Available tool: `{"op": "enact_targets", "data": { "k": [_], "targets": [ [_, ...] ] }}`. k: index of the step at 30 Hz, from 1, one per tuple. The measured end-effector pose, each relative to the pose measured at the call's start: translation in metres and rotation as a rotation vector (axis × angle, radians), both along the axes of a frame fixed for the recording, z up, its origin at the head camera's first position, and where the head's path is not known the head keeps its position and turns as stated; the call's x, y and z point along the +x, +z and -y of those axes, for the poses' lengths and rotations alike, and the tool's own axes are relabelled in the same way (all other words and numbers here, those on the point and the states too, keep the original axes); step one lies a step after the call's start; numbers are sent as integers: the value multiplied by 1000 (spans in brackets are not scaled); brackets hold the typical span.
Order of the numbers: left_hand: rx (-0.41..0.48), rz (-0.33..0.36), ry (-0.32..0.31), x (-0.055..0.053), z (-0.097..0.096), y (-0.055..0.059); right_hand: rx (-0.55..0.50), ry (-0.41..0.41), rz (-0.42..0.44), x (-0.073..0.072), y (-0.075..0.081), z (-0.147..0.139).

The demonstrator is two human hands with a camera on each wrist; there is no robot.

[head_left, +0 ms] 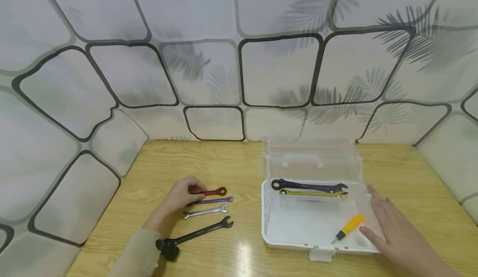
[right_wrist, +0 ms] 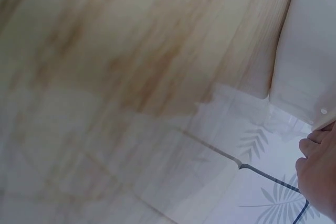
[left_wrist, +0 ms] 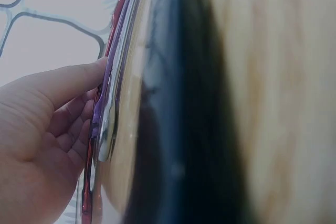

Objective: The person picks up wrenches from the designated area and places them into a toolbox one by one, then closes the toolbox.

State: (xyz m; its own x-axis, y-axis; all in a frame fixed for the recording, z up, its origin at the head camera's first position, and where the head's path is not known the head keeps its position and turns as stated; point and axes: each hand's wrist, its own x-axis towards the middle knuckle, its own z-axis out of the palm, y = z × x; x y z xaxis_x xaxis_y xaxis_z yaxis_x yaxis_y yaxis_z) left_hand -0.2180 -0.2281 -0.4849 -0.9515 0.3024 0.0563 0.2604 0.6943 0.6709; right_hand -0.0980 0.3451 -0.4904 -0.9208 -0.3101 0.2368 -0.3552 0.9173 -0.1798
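Observation:
My left hand pinches the red ratchet wrench between thumb and fingers, near its left end. Just below it on the table lie a purple wrench, a silver open-ended wrench and a larger black wrench. In the left wrist view the thumb sits close beside the purple wrench. My right hand rests at the right side of a white plastic box, its fingers extended. Inside the box are a dark purple wrench, a yellow wrench and a yellow-handled screwdriver.
The box's clear lid stands raised behind it, near the patterned wall. A latch hangs at the box's front. A black wrist camera sits by the left cuff, over the black wrench's lower end. Everything stands on a wooden table.

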Motion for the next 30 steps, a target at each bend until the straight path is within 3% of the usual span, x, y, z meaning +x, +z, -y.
{"op": "enact_targets", "data": {
  "k": [8,14,30],
  "targets": [
    [-16,-13,-17,-1,-1,0,-10,16,-25,0,1,0],
    [-16,-2,-17,-1,-2,-1,-20,3,6,1,2,1],
    [-72,99,-20,-4,-8,9,-26,-17,56,0,6,2]
  ]
}}
